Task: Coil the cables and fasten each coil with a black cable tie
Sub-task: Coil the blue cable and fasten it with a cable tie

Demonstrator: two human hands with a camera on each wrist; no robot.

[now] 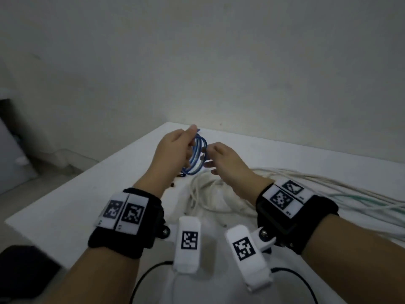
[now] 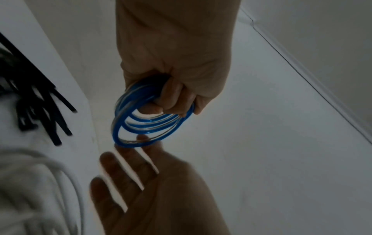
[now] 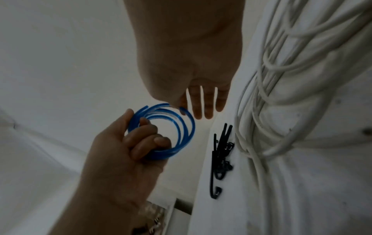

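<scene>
My left hand (image 1: 186, 148) holds a small blue cable coil (image 1: 198, 160) up above the white table (image 1: 87, 194), its fingers (image 2: 171, 97) curled through the loops. The coil (image 2: 149, 125) has several turns, and a loose end shows at its top (image 3: 161, 120). My right hand (image 1: 209, 160) is at the coil's right side with straight, spread fingers (image 3: 201, 105). One fingertip (image 2: 142, 139) touches the coil's rim. A bunch of black cable ties (image 3: 220, 152) lies on the table beneath the coil, also seen at the left (image 2: 46, 111).
A heap of white cables (image 1: 210, 194) lies on the table under my right forearm and runs off to the right (image 3: 271, 95), with a pale green cable (image 1: 361, 200) among them. The table's left edge drops to the floor (image 1: 32, 189). A wall stands just behind.
</scene>
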